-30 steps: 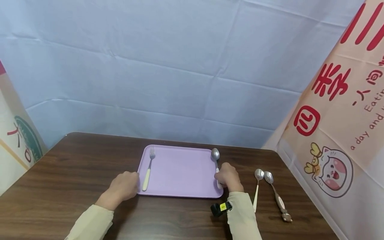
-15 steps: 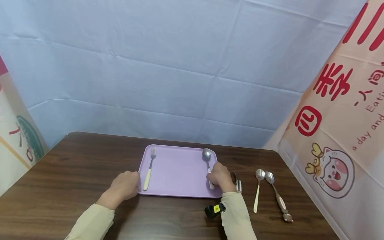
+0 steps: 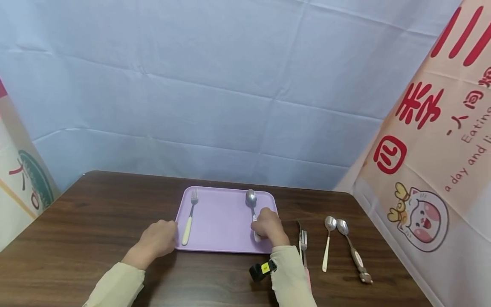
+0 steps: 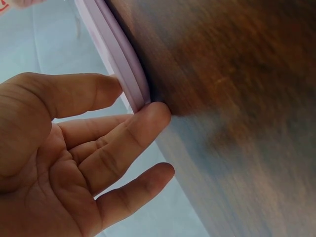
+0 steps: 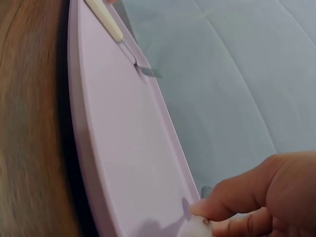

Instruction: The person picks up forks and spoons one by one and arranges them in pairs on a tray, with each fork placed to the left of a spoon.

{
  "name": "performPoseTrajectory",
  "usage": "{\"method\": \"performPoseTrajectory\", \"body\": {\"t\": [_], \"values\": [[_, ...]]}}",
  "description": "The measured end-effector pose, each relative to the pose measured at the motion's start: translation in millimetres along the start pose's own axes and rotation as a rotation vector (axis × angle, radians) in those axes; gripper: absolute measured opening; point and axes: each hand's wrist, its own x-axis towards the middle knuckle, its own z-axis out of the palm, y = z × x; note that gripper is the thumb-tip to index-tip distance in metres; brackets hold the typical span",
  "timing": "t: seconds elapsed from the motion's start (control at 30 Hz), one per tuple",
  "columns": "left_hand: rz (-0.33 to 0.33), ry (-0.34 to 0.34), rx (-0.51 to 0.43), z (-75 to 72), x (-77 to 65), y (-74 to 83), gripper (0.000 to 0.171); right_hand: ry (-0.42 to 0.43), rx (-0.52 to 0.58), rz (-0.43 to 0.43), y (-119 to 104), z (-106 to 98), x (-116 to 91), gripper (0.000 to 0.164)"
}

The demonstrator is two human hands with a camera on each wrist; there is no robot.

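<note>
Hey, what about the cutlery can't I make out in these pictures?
Held spoon, head view: part of the handle is covered by the right hand.
Held spoon's handle mark, right wrist view: too small and blurred to read.
Pink-handled fork, head view: handle's end hidden behind the sleeve.
Fork on the tray, right wrist view: handle's end cut off by the top edge.

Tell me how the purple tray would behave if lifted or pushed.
The purple tray is probably stiff: it looks flat, with a raised rim. It may be light for its size, since its walls look thin. If tilted, it could let the cream-handled fork slide, as that lies unheld on its smooth surface.
</note>
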Motion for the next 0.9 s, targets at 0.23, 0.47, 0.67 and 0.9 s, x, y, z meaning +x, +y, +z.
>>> {"method": "performPoseTrajectory", "body": {"t": [0.23,0.47,0.67,0.9], "values": [[-0.002,0.004,0.000,-0.7,0.7,0.1,0.007,0.002,0.034,-0.025,-11,7,-1,0.016],[-0.013,-0.011,-0.004,-0.8,-1.5,1.3,0.007,0.001,0.083,-0.049,-21,17,-3,0.022],[-0.008,0.002,-0.006,-0.8,-3.3,1.3,0.009,-0.028,0.142,-0.085,-30,25,-6,0.028],[-0.001,0.008,-0.005,-1.3,-1.5,1.7,0.007,-0.059,0.176,-0.111,-39,34,-6,0.027]]}}
